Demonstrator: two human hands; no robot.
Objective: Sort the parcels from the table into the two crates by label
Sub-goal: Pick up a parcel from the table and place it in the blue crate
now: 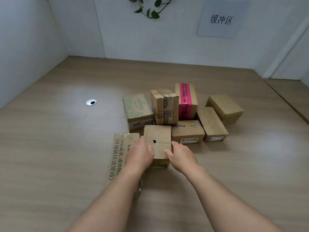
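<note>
From the head camera: your left hand (139, 154) and right hand (181, 154) flank the small brown carton with a hole in its top (158, 144), thumbs curling onto its top, fingers down its sides, a two-handed clamp, I'd say. It sits on the wooden table (66, 131), with the long carton printed with Chinese characters (119, 151) just outside your left hand. Beyond your fingertips crowd more parcels, including the pink-taped box (185, 101). No crates in view. Expect it light and stiff; taped cardboard can slip, so squeeze the side walls low.
</note>
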